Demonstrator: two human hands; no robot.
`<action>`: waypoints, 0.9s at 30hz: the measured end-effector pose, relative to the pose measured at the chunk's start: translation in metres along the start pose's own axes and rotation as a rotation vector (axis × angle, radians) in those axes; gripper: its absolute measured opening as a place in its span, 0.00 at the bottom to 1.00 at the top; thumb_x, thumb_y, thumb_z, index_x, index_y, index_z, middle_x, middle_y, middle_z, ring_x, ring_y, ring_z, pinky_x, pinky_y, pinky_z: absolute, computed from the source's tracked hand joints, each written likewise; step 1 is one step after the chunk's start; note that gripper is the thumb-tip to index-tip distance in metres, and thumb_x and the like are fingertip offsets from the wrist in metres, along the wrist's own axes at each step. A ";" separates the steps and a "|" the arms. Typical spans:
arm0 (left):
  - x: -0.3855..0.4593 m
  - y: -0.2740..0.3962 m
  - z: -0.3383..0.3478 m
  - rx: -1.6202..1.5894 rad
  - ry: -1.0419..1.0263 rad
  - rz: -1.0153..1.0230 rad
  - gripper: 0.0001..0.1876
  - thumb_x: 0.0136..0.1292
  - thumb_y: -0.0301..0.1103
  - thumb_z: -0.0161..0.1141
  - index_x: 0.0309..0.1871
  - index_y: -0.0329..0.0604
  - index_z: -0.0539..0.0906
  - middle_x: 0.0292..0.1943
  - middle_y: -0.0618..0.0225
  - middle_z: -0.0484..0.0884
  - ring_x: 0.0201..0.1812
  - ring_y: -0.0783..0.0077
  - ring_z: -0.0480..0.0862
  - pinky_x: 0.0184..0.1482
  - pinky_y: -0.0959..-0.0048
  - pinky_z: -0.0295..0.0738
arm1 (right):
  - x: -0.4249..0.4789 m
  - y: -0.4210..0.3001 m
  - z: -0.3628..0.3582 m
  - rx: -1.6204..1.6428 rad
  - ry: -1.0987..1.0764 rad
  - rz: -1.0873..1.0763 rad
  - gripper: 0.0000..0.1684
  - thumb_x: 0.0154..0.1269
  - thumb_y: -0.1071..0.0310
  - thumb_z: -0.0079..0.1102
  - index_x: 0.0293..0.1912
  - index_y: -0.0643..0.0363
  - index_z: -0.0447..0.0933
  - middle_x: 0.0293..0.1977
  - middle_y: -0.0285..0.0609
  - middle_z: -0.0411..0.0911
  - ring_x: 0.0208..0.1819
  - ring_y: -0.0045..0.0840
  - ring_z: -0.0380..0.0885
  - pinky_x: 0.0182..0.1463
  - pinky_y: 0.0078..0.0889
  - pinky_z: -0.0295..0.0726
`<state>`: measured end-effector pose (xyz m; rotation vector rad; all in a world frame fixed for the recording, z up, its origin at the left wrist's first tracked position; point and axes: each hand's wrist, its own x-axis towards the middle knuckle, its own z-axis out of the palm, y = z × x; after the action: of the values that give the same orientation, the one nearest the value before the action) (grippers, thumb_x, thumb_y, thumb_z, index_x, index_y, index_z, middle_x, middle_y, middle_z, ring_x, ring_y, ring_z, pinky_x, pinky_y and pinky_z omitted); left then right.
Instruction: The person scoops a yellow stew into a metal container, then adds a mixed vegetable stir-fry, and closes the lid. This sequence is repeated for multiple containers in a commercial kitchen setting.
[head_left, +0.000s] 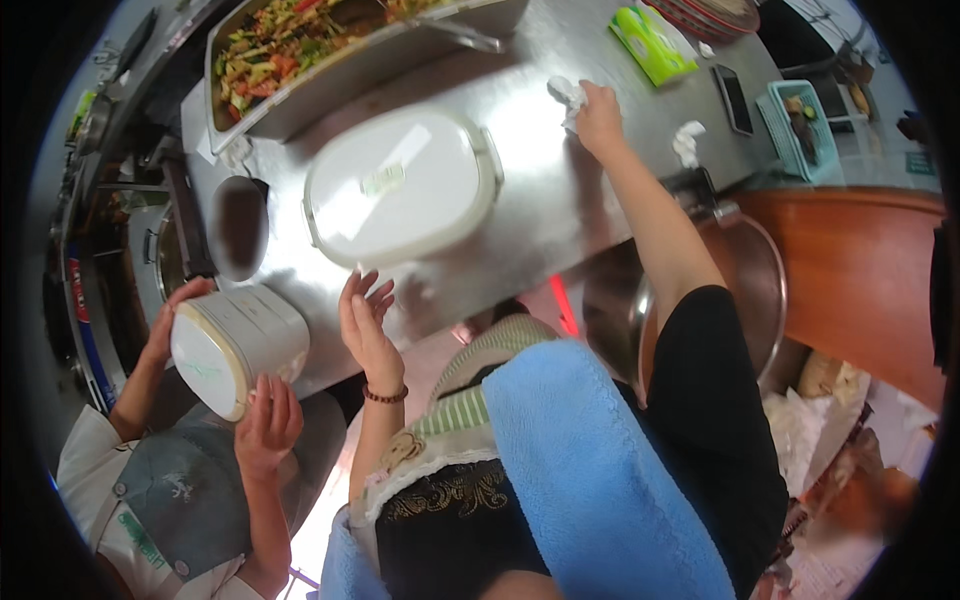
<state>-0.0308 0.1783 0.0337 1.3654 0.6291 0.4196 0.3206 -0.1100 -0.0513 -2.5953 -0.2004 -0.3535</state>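
Note:
My right hand (600, 120) reaches out over the stainless steel table (525, 217) and grips a crumpled white tissue (568, 97). Raised at the table's near edge, my left hand (369, 326) is empty with its fingers apart and wears a dark beaded bracelet. Its fingertips are close to a white oval lidded container (397, 187); whether they touch it I cannot tell. The container lies in front of me, with a label on its top and a latch or handle at each end.
At the left, a person in an apron holds another white container (255, 337). A steel tray of cooked vegetables (259, 64) with a metal utensil stands behind. Farther right are a green tissue pack (654, 45), stacked plates (709, 16), a phone (733, 99) and a turquoise basket (780, 139).

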 end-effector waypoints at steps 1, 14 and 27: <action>-0.005 0.002 -0.003 0.004 -0.041 -0.009 0.25 0.79 0.44 0.43 0.69 0.33 0.67 0.58 0.51 0.78 0.53 0.62 0.83 0.53 0.69 0.77 | -0.021 0.002 -0.006 -0.059 -0.028 0.030 0.19 0.60 0.73 0.56 0.52 0.55 0.79 0.53 0.52 0.73 0.54 0.48 0.74 0.59 0.47 0.73; -0.055 -0.015 -0.107 -0.021 -0.020 -0.076 0.22 0.80 0.42 0.42 0.66 0.36 0.70 0.55 0.54 0.80 0.48 0.69 0.84 0.51 0.73 0.76 | -0.304 -0.166 -0.013 0.192 -0.013 -0.209 0.30 0.63 0.66 0.55 0.62 0.72 0.68 0.58 0.62 0.72 0.59 0.56 0.70 0.65 0.58 0.65; -0.030 -0.003 -0.102 0.012 0.018 0.019 0.21 0.80 0.41 0.43 0.66 0.36 0.71 0.55 0.55 0.80 0.46 0.70 0.84 0.48 0.75 0.77 | -0.246 -0.146 -0.044 0.297 -0.314 -0.603 0.15 0.56 0.71 0.61 0.46 0.57 0.79 0.41 0.52 0.79 0.42 0.45 0.79 0.43 0.46 0.79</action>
<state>-0.1192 0.2378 0.0272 1.3813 0.6352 0.4441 0.0460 -0.0258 -0.0166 -2.2316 -1.0700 -0.1023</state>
